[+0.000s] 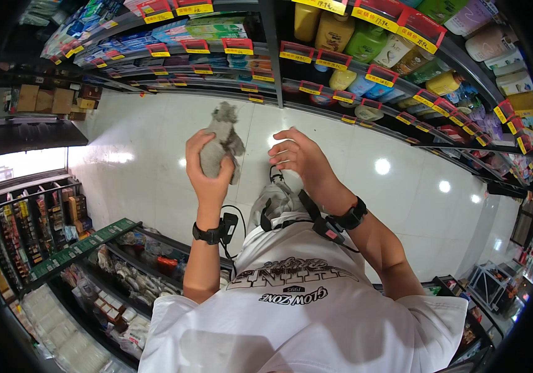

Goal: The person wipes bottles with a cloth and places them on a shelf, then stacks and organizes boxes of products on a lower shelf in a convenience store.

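Note:
My left hand (208,163) is closed around a crumpled grey cloth (222,135), dirty and frayed-looking, whose darker end sticks up beyond my fingers. To its right, my right hand (296,158) is raised with the fingers curled and apart, touching nothing. Both hands are in front of my white printed shirt, above the pale tiled floor (173,116). A black strap with a small device and cable sits on each wrist. What the underside of the cloth looks like is hidden.
Store shelves of bottles (364,44) and boxed toothpaste-like goods (201,29), edged with price tags, curve across the top. Behind me at the lower left stand more shelves of packaged goods (68,345) with a green strip (84,247). Boxes (45,100) are stacked at the far left.

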{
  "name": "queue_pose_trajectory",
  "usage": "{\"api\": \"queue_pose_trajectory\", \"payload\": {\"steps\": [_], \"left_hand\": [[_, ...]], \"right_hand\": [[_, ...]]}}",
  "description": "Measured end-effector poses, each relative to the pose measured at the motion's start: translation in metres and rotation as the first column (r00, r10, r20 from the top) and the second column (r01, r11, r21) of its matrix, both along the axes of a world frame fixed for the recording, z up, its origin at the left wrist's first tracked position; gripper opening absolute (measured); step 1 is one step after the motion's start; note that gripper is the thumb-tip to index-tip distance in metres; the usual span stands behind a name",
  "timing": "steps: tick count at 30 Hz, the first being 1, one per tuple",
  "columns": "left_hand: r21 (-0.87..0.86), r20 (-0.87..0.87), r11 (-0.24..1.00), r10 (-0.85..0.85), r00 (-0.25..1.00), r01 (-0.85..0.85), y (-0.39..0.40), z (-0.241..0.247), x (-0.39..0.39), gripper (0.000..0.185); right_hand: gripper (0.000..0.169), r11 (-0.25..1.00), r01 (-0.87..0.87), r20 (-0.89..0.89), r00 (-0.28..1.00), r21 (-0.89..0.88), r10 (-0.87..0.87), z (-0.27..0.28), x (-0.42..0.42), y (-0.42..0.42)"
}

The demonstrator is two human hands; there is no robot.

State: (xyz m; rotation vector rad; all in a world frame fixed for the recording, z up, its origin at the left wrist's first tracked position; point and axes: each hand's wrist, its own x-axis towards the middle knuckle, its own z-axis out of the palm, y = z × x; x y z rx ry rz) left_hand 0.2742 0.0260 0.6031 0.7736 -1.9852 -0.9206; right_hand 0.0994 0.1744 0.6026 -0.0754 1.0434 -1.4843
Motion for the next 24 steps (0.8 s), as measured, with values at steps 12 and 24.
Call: {"api": "queue_pose_trajectory", "payload": {"steps": [12, 24], "left_hand": [[0.286, 0.024, 0.911, -0.317, 0.948, 0.297, 0.012, -0.015, 0.015, 0.042], [0.677, 0.105, 0.675, -0.485, 0.868, 0.295, 0.003, -0.029, -0.017, 0.042]], "right_hand": [[0.025, 0.967, -0.229, -0.479, 0.840, 0.113, 0.255, -0.053, 0.064, 0.001], [0.034, 0.937, -0.311, -0.339, 0.874, 0.161, 0.348, -0.027, 0.009, 0.017]]}}
